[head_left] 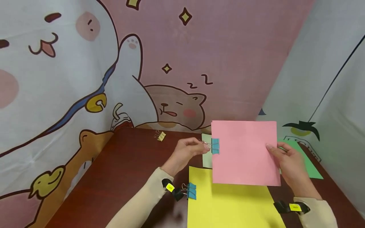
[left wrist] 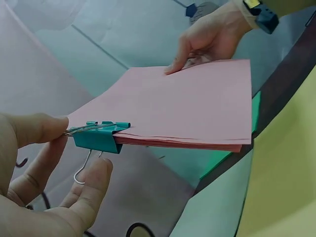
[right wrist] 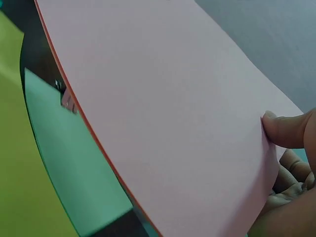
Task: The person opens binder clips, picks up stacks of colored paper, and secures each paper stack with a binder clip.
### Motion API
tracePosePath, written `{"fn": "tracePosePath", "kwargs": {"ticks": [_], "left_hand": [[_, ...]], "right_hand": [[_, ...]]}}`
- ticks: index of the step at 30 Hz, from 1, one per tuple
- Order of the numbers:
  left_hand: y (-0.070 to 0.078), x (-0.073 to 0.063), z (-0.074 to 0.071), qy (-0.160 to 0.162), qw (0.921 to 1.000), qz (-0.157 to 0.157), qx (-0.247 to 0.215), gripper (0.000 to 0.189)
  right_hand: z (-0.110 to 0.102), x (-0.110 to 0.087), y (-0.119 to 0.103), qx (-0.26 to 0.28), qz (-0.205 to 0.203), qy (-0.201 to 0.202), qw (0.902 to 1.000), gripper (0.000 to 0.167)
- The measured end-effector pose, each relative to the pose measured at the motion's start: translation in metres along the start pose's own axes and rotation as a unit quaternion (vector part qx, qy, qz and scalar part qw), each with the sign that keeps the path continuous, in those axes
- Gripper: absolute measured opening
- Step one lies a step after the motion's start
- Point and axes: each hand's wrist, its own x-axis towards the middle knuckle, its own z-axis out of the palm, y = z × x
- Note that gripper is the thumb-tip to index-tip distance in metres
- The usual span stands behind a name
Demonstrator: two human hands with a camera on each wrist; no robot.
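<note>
A stack of pink paper (head_left: 243,155) is held up above the table, between both hands. A blue binder clip (head_left: 215,146) sits on the stack's left edge. My left hand (head_left: 186,152) pinches the clip's upper wire handle (left wrist: 81,129) between thumb and finger. Its lower handle (left wrist: 80,173) hangs down, away from the paper, with another fingertip close by. At the right edge, my right hand (head_left: 292,166) grips the stack, thumb (right wrist: 286,131) on top and fingers partly hidden underneath.
Below the pink stack lies yellow paper (head_left: 233,209) with another blue binder clip (head_left: 192,191) on its left edge. Pale green paper (head_left: 206,160) carries a pink clip (right wrist: 68,100). Brighter green paper (head_left: 310,164) lies right. A yellow binder clip (head_left: 161,136) rests near the table's back edge.
</note>
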Motion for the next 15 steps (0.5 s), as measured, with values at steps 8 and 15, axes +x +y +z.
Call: {"fn": "tracePosePath", "kwargs": {"ticks": [8,15], "left_hand": [[-0.003,-0.001,0.026,-0.036,0.9963,-0.023,0.074,0.017],[-0.011,0.006,0.06,-0.033,0.9929,-0.058,0.099,0.015]], "right_hand": [[-0.031,0.004,0.003,-0.14,0.024,0.035,0.9893,0.05],[-0.072,0.004,0.009,-0.186,0.066,0.028,0.9799,0.049]]}}
